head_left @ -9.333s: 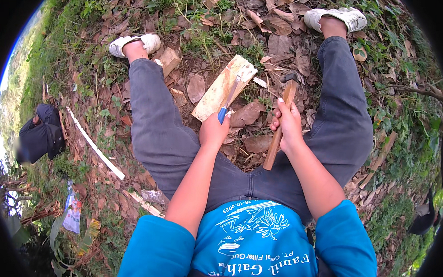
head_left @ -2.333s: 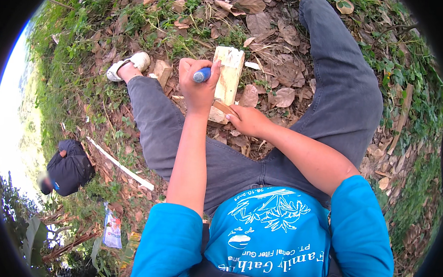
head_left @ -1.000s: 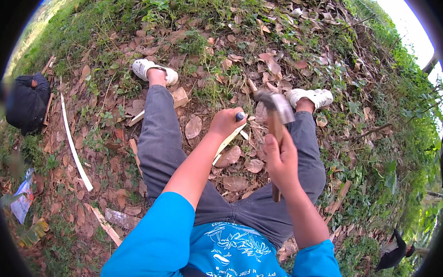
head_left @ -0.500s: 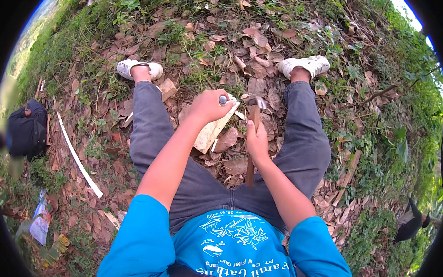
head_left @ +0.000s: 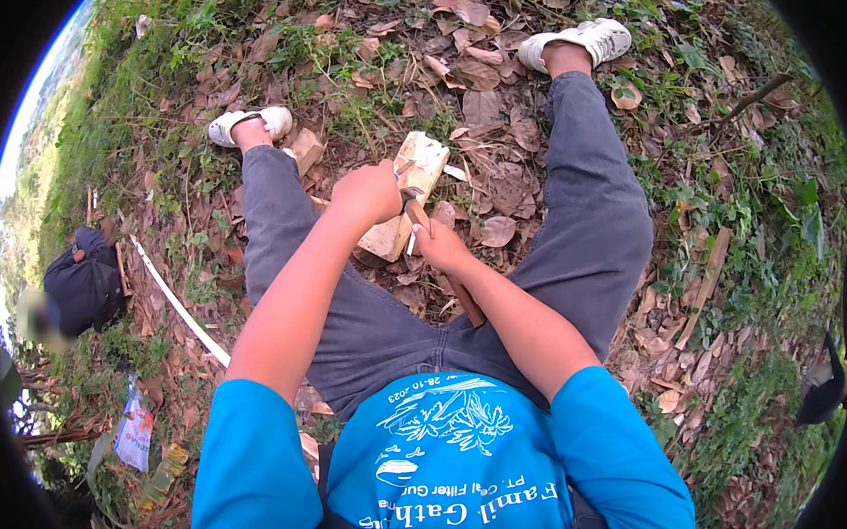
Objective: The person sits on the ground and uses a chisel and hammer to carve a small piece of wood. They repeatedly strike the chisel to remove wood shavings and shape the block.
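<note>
My left hand (head_left: 368, 195) is closed in a fist over a pale wood block (head_left: 380, 240) on the leaf-covered ground between my legs. It grips a chisel, mostly hidden by the fingers. My right hand (head_left: 440, 246) is wrapped round the wooden handle of a hammer (head_left: 466, 303), high up near the head. The metal hammer head sits right beside my left fist, over the block; whether they touch I cannot tell. Fresh pale cuts show on the block's far end (head_left: 423, 154), and a wood chip (head_left: 455, 172) lies just right of it.
A smaller wood block (head_left: 306, 150) lies by my left shoe (head_left: 251, 124). A long white strip (head_left: 180, 303) curves over the leaves at left, near another person in dark clothing (head_left: 82, 285). A plastic bag (head_left: 133, 432), a wooden stick (head_left: 705, 288) and a branch (head_left: 761, 94) lie farther out.
My right hand has brought the hammer left and nearer to me, its head now beside my left fist. My left fist has shifted off the block's far end. The view has tilted.
</note>
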The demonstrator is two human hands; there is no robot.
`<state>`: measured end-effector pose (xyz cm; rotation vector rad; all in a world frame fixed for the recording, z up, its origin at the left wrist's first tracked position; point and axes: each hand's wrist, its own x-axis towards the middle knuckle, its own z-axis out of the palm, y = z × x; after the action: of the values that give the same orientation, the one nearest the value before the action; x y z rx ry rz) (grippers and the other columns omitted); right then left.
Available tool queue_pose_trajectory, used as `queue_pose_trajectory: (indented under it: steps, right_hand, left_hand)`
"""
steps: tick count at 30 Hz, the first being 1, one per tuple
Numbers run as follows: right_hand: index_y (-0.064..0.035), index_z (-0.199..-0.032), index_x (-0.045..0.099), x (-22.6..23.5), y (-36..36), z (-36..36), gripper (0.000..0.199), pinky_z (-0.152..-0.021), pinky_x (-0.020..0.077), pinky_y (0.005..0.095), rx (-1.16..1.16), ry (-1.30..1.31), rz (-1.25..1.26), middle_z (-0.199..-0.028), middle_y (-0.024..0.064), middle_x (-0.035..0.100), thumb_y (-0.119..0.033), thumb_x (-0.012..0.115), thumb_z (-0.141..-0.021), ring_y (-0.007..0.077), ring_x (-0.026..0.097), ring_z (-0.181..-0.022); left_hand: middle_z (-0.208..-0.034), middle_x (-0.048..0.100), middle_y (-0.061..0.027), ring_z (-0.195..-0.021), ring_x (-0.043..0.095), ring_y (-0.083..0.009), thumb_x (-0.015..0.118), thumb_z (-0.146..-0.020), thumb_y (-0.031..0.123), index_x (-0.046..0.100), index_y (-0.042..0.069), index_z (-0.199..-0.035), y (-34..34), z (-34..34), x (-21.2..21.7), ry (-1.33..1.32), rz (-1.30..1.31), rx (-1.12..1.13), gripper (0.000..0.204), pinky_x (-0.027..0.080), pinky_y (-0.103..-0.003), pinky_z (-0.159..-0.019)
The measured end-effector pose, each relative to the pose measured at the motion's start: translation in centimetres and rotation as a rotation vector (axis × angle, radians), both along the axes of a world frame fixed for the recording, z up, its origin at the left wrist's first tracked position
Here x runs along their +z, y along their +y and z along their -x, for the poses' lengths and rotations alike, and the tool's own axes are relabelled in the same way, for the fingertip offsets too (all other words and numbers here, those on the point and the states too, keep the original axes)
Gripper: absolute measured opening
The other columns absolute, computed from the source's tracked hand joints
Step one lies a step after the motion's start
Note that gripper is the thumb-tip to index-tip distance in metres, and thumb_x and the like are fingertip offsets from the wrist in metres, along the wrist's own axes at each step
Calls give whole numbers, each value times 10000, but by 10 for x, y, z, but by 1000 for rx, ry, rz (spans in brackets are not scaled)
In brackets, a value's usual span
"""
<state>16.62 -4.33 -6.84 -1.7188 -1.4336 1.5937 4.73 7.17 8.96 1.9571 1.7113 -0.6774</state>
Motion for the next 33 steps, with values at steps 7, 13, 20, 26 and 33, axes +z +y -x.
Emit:
queue_pose_trajectory:
  steps: [7, 13, 20, 26, 33]
  right_hand:
    - [-32, -1219, 572, 31, 7, -8, 430, -409, 449, 317, -61, 237, 325, -747, 36, 556, -424, 487, -1064, 140, 545, -511]
    - [-24, -1166, 585, 18, 2, -8, 397, -428, 480, 379, -93, 231, 293, -742, 88, 615, -396, 499, -1055, 224, 581, -471]
    - [-49, -1203, 570, 26, 6, -8, 408, -430, 455, 335, -78, 225, 359, -790, 41, 555, -422, 489, -1060, 158, 537, -552]
    - [-69, -1218, 560, 29, 7, -9, 383, -439, 423, 290, -76, 240, 404, -785, 10, 519, -411, 480, -1067, 104, 489, -562]
    - [-55, -1210, 559, 30, 7, -9, 389, -416, 428, 295, -74, 272, 395, -785, 16, 515, -409, 488, -1063, 110, 481, -519]
  left_hand:
    - [-898, 729, -216, -803, 729, -421, 588, -1015, 293, 487, 105, -1298, -113, 48, -100, -163, -341, 231, 354, 572, -537, -675]
    - [-1127, 694, -249, -1014, 687, -422, 576, -1011, 219, 491, 42, -1415, -43, 43, -70, -593, -753, 537, 449, 535, -493, -867]
    - [-1020, 750, -192, -905, 735, -359, 722, -882, 199, 710, 53, -1229, -32, 68, -19, -542, -450, 310, 376, 577, -416, -818]
    - [-974, 769, -189, -880, 764, -302, 782, -858, 234, 765, 34, -1114, -42, 68, -7, -612, -528, 389, 326, 586, -370, -791]
    - [-949, 780, -168, -856, 770, -267, 806, -851, 259, 767, 10, -1093, -30, 65, -2, -648, -596, 336, 349, 585, -357, -776]
